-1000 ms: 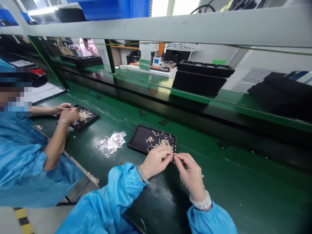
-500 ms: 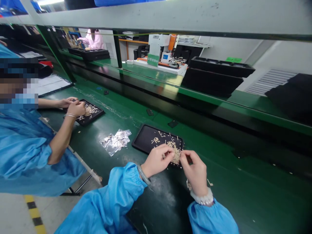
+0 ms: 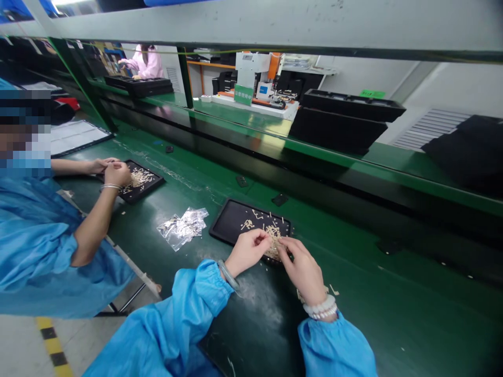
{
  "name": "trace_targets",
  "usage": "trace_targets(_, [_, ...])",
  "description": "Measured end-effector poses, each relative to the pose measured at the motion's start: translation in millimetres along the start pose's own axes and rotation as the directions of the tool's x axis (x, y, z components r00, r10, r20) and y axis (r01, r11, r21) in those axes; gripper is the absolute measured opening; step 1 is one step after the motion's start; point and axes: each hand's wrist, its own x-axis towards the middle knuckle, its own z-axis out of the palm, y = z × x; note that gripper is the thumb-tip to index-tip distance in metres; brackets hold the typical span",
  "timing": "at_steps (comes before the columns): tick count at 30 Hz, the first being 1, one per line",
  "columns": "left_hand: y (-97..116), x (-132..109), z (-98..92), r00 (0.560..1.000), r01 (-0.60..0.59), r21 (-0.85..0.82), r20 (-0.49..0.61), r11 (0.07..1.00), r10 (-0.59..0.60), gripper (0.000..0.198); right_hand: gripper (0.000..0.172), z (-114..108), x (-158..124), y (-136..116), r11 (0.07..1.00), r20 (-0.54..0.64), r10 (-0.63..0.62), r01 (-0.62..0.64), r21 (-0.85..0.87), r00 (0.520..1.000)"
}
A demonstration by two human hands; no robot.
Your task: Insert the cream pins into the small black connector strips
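Observation:
A shallow black tray (image 3: 228,217) lies on the green bench with a heap of small beige strips (image 3: 272,230) at its right end. My left hand (image 3: 248,251) is over the tray's near edge, thumb and forefinger pinched together beside the heap. Whatever sits between those fingertips is too small to name. From the right, my right hand (image 3: 304,269) reaches to the heap, its finger and thumb tips close together among the strips. What they hold cannot be made out. A few loose strips (image 3: 334,289) lie on the bench beside my right wrist.
Clear plastic bags (image 3: 184,228) lie left of the tray. Small black parts (image 3: 280,199) rest behind it. At left, a co-worker's hands (image 3: 113,170) work over another black tray (image 3: 147,187). A raised ledge (image 3: 236,146) runs along the back, and a shelf beam (image 3: 251,26) crosses above.
My right hand has moved left and slightly up, further over the heap of strips. My left hand stays pinched nearby. The whole view has shifted slightly.

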Motion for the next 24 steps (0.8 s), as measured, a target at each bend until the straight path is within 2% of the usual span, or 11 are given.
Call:
trace_targets(5, [-2.7, 1.3, 1.0, 0.997, 0.036, -0.073, 0.067, 0.997, -0.031, 0.019, 0.021, -8.6, 0.9, -5.6, 0.99, -0.173, -0.003, 0.027, 0.136, 0.985])
trace_targets(7, [-3.2, 2.1, 0.6, 0.994, 0.063, -0.09, 0.097, 0.994, -0.055, 0.019, 0.018, -11.8, 0.1, -11.6, 0.983, -0.209, -0.028, 0.065, 0.173, 0.978])
trace_targets(9, [-2.4, 2.2, -0.2, 0.992, 0.072, -0.093, 0.107, 0.993, -0.062, 0.02, 0.016, -13.6, -1.4, -17.6, 0.983, -0.206, -0.086, 0.116, 0.139, 0.975])
trace_targets(13, [2.4, -0.2, -1.6, 0.989, 0.061, -0.068, 0.139, 0.996, -0.052, 0.022, 0.015, -12.8, -4.3, -22.6, 0.984, -0.2, -0.176, 0.171, -0.039, 0.964])
trace_targets(15, [5.1, -2.5, -2.2, 0.99, 0.011, 0.005, 0.143, 1.0, -0.012, 0.021, 0.016, -11.7, -4.6, -21.7, 0.979, -0.203, -0.197, 0.179, -0.101, 0.959])
trace_targets(18, [7.3, -6.2, -2.6, 0.984, -0.153, 0.188, 0.118, 0.97, 0.133, 0.019, 0.018, -11.7, -4.4, -19.4, 0.967, -0.18, -0.234, 0.21, -0.144, 0.955])
trace_targets(24, [3.9, -10.6, -1.4, 0.907, -0.421, 0.478, 0.203, 0.771, 0.369, 0.024, 0.023, -17.2, -4.1, -16.1, 0.95, -0.119, -0.268, 0.241, -0.197, 0.956])
